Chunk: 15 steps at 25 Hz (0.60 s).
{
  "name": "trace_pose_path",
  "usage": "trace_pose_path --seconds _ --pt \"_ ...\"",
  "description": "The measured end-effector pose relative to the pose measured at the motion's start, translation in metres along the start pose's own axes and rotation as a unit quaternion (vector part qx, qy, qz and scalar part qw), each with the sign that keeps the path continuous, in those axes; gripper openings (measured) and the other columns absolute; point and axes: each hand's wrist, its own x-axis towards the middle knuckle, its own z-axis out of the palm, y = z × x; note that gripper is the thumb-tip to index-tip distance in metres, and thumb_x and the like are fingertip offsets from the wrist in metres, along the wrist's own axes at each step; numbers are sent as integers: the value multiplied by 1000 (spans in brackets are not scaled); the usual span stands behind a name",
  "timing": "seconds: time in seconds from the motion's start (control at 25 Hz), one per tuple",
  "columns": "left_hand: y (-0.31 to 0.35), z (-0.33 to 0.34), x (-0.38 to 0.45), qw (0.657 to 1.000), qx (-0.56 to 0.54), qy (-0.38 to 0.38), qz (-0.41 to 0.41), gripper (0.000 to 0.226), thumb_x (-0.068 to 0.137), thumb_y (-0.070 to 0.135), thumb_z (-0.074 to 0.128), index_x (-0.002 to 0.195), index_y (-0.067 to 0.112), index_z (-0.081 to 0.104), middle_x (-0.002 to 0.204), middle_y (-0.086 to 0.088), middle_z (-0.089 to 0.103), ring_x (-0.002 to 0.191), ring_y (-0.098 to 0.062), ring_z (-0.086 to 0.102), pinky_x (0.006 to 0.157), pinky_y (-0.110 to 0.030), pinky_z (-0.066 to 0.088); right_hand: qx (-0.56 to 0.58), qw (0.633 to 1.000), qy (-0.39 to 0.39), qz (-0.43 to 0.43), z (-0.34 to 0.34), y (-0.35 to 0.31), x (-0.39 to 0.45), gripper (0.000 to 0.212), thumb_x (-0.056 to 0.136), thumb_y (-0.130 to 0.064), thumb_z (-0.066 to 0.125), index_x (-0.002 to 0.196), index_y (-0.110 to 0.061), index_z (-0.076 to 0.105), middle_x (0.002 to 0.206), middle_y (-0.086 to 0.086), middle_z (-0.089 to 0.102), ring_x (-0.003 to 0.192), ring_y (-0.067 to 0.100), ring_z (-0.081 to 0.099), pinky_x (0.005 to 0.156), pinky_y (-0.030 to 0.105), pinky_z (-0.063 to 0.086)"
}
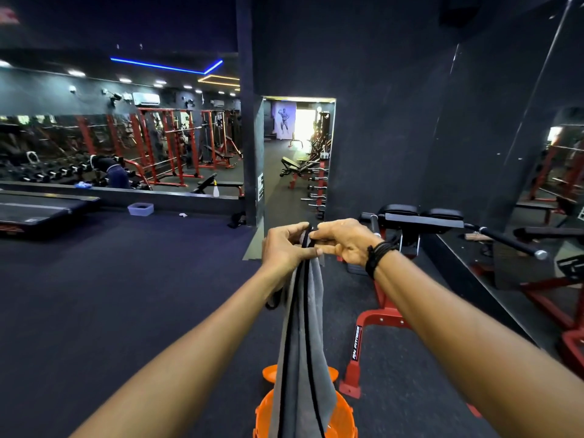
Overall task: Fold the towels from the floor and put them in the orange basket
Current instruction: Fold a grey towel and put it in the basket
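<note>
A grey towel with black edging hangs straight down from both my hands, folded lengthwise into a narrow strip. My left hand pinches its top edge from the left. My right hand, with a black wristband, pinches the same top edge from the right, fingers touching the left hand's. Below, the orange basket stands on the dark floor, and the towel's lower end covers its middle. An orange lid-like piece lies just behind the basket.
A red-framed gym bench machine stands close on the right, its red foot beside the basket. A mirror wall runs along the right. A treadmill and a pale tub sit far left. Dark floor spreads to the left.
</note>
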Motion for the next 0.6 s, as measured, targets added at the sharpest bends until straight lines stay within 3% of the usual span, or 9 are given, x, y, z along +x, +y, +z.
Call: trace_pose_path --seconds 0.12,0.2,0.24,0.36,0.44,0.6 --pt "0 -1 -4 983 152 1 101 44 62 4 82 103 18 74 79 14 69 80 3 61 75 -24 52 23 1000 -1 9 0 4 2 27 83 18 57 71 -5 52 74 9 55 62 20 65 55 27 58" --pt "-1 -1 -5 963 209 -7 168 25 68 -2 68 84 17 72 58 22 56 63 14 48 61 -23 43 0 1000 -26 -2 1 6 0 27 83 16 58 68 -5 50 72 9 54 68 20 64 58 26 60" --pt "-2 -3 -5 958 218 -7 186 24 69 -3 64 80 17 71 57 22 57 60 15 47 58 -21 39 -17 999 -42 -13 0 6 -2 25 85 13 58 69 -5 51 71 10 56 66 18 65 58 25 59" --pt "-2 -12 3 962 208 12 179 28 72 -4 66 90 15 76 81 9 74 81 15 55 65 -8 43 -119 989 -40 -73 -11 -2 -6 10 93 -9 59 83 -8 57 72 9 68 55 13 65 49 22 55" --pt "0 -22 10 970 185 21 155 28 74 -4 67 93 15 77 89 5 74 85 12 57 71 -2 42 -191 971 -44 -139 -27 -4 -5 12 92 -18 63 85 -9 61 75 5 68 57 8 57 47 19 48" --pt "9 -38 22 986 87 -39 140 28 81 -6 65 93 18 73 91 3 73 87 -3 65 85 -20 50 -304 919 -155 -197 -42 8 -4 21 80 -13 76 98 -5 68 78 -5 67 64 0 56 60 12 43"
